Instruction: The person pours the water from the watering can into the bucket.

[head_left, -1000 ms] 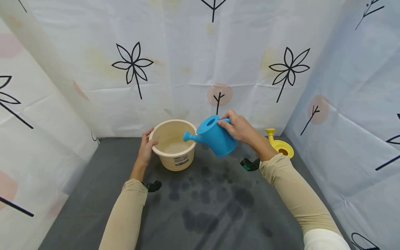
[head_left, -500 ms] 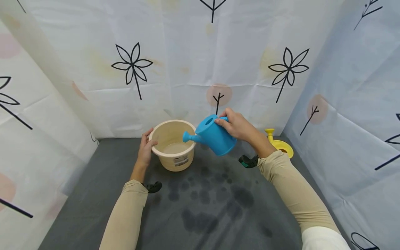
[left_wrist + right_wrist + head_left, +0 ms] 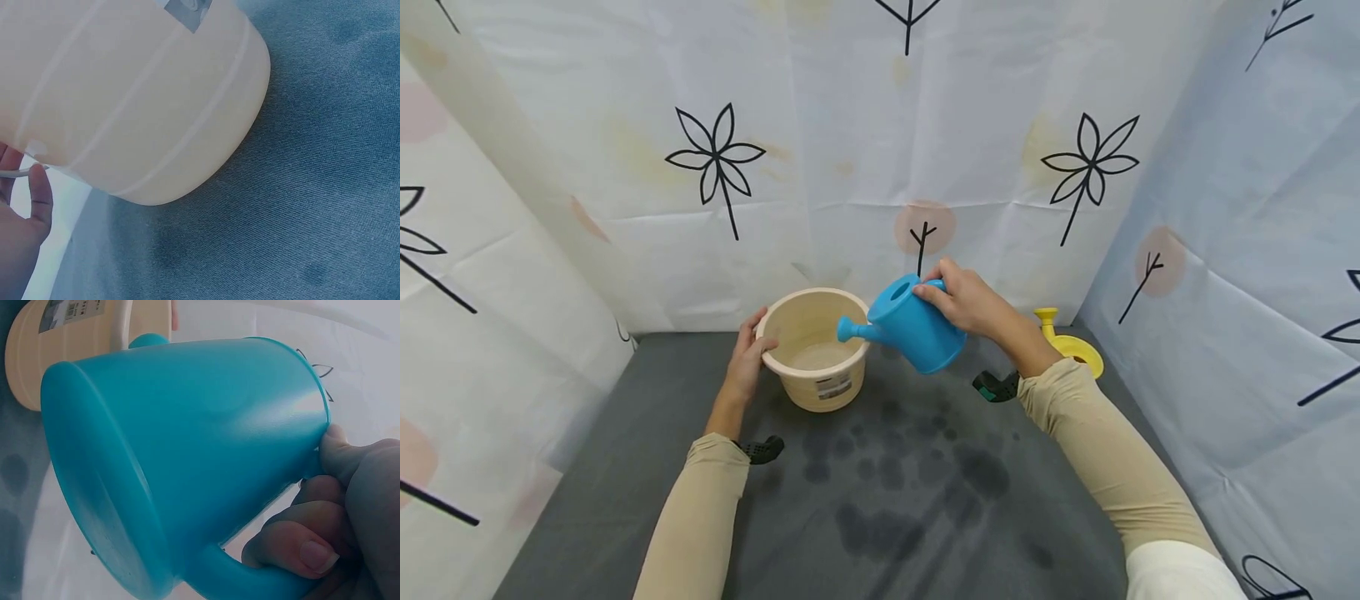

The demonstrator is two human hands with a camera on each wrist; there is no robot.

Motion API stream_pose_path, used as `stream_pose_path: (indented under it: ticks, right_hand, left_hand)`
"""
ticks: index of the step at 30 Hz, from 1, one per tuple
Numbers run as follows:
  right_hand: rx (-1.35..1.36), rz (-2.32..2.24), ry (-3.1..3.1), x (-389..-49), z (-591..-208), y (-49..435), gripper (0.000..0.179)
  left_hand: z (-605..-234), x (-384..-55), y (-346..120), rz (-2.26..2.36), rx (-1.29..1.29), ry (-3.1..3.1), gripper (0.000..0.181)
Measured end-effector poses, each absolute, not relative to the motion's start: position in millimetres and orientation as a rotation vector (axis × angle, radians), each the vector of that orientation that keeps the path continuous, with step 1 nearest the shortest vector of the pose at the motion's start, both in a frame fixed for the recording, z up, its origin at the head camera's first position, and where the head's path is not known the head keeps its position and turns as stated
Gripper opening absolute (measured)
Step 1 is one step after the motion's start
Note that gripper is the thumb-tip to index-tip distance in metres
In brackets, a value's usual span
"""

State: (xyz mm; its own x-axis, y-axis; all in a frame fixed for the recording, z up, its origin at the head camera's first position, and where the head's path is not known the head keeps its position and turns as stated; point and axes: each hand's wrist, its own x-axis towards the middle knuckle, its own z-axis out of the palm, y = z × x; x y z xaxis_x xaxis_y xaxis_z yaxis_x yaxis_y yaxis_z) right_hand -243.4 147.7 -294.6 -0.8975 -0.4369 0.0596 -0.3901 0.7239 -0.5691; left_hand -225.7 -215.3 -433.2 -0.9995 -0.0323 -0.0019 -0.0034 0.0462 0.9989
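Note:
A cream plastic bucket (image 3: 822,388) stands tilted slightly on the grey surface, with a label low on its front. My left hand (image 3: 745,357) grips its left rim, thumb over the edge; in the left wrist view the bucket's side (image 3: 144,106) fills much of the picture. To the right, a blue watering can (image 3: 917,333) is held in the air, tipped toward the bucket. My right hand (image 3: 966,302) wraps its handle, with the thumb at the top edge. The can's spout rose overlaps the bucket's opening. No water stream shows at the spout.
A yellow watering can (image 3: 1078,350) sits at the back right, partly behind the right forearm. Dark wet patches (image 3: 981,471) mark the grey cloth surface (image 3: 820,550). White printed fabric walls (image 3: 850,167) close off the back and sides.
The blue watering can has shifted very slightly left with the right hand. The left forearm has moved slightly left; the left hand keeps its grip on the bucket's rim.

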Motion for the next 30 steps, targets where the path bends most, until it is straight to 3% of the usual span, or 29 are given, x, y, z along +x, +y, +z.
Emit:
stream_pose_path:
  ticks: [20,30]
  right_hand:
    - [-0.629,-0.871,2.846,-244,-290,144,0.033]
    - [-0.628,-0.842,2.846,-247,-287,140,0.031]
  left_hand:
    - [-433,-225,-216,-2.224,0.031,-2.238,0.070]
    - [-463,-243,-223,-2.216,0.063,-2.216,0.067]
